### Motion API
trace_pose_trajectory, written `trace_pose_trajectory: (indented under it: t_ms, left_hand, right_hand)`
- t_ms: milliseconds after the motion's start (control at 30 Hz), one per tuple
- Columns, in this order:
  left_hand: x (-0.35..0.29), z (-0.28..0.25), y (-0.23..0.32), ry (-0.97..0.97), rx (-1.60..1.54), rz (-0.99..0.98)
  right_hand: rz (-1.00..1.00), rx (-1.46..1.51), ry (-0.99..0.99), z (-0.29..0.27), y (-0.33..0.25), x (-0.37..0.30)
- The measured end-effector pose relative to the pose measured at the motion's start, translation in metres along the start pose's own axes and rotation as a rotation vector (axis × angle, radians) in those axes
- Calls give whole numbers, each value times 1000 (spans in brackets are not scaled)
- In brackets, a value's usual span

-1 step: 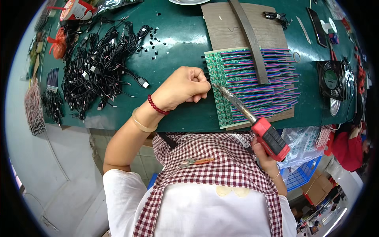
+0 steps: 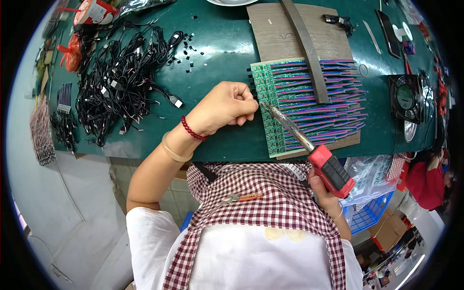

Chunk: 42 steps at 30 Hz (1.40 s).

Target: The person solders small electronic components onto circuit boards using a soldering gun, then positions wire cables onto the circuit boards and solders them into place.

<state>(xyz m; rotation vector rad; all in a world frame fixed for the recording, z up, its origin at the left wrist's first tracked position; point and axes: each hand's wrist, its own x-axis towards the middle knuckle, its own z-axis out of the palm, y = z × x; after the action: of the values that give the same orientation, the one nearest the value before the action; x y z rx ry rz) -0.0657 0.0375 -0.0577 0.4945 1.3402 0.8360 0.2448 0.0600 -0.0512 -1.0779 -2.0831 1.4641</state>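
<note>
My right hand (image 2: 323,189) is wrapped round the red and black handle of a soldering iron (image 2: 293,129). The iron's metal tip points up and left, at the left edge of a green circuit board panel (image 2: 274,140). Rows of thin multicoloured wires (image 2: 321,107) run rightward from the panel. Beside that same edge, close to the tip, my left hand (image 2: 226,107) is closed in a pinch; whatever its fingertips hold is hidden. Small black parts stick out along the panel's upper left edge.
A wooden board (image 2: 270,29) lies under the panel, and a dark bar (image 2: 309,48) presses across the wires. Left is a heap of black USB cables (image 2: 111,92), with small black connectors (image 2: 188,50) scattered beside it. A small fan (image 2: 405,96) stands at the right.
</note>
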Motion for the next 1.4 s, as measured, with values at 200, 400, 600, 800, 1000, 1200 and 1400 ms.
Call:
trace_pose_trajectory:
  t_ms: [200, 400, 600, 800, 1000, 1200, 1400]
  left_hand:
    - [-1, 0, 0, 9, -10, -3]
    - [-1, 1, 0, 4, -13, -4]
    - [0, 1, 2, 1, -15, -6]
    - [-5, -3, 6, -22, 62, 8]
    - [-2, -9, 11, -33, 152, 69]
    - [5, -7, 5, 20, 82, 53]
    - [5, -9, 5, -2, 61, 50]
  right_hand:
    - [107, 19, 23, -3, -4, -6]
    - [143, 99, 38, -7, -8, -8]
    - [151, 156, 79, -3, -10, -4]
    - [128, 185, 84, -2, -13, 5]
    - [147, 179, 77, -1, -10, 7]
    - [169, 80, -10, 0, -11, 13]
    - [138, 201, 121, -5, -12, 8]
